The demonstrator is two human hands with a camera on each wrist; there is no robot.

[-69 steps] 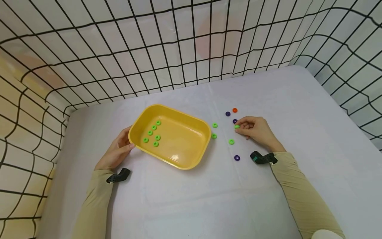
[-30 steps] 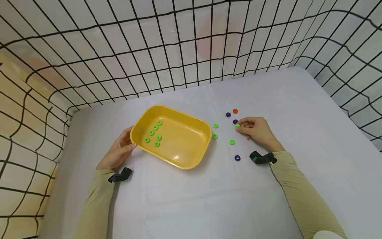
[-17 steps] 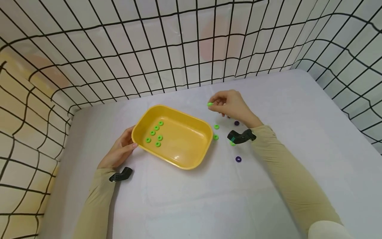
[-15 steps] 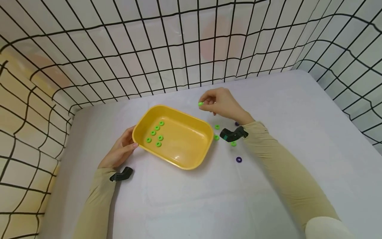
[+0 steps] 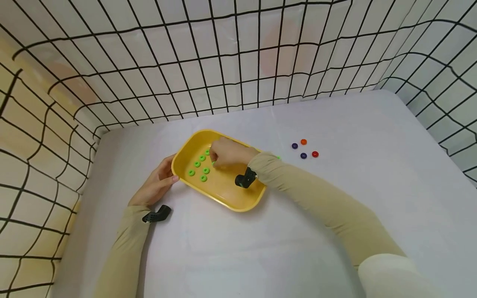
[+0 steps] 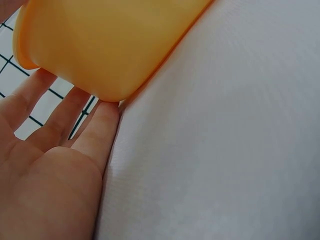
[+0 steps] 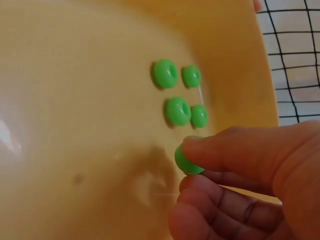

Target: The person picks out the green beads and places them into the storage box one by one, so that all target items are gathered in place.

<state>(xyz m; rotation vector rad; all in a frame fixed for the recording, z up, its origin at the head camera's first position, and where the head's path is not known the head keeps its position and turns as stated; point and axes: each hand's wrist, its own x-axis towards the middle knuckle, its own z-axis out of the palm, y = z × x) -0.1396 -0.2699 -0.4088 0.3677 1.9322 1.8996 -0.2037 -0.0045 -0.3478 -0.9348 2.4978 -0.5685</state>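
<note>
A yellow tray (image 5: pixel 231 203) lies slanted on the white cloth, with several green ring-shaped beads (image 5: pixel 191 172) at its left end. At that end my left hand (image 5: pixel 156 186) holds the tray, thumb by the rim and fingers against the outer wall; the left wrist view has the fingertips touching beneath the rim. My right hand (image 5: pixel 229 152) is inside the tray, reaching over its right side. Between thumb and finger it pinches a green bead (image 7: pixel 187 159), just beside the other beads. The right forearm hides part of the tray and the cloth behind it.
Right of the tray lie two purple beads (image 5: pixel 303 156), an orange bead (image 5: pixel 303 142) and a red bead (image 5: pixel 315 154). One green bead (image 5: pixel 278 157) peeks out past the right sleeve. Black netting (image 5: pixel 238 54) stands along the back and sides.
My right hand has carried the green bead leftward from the loose beads into the tray. The red bead now shows where the hand was. My left hand stays at the tray's end.
</note>
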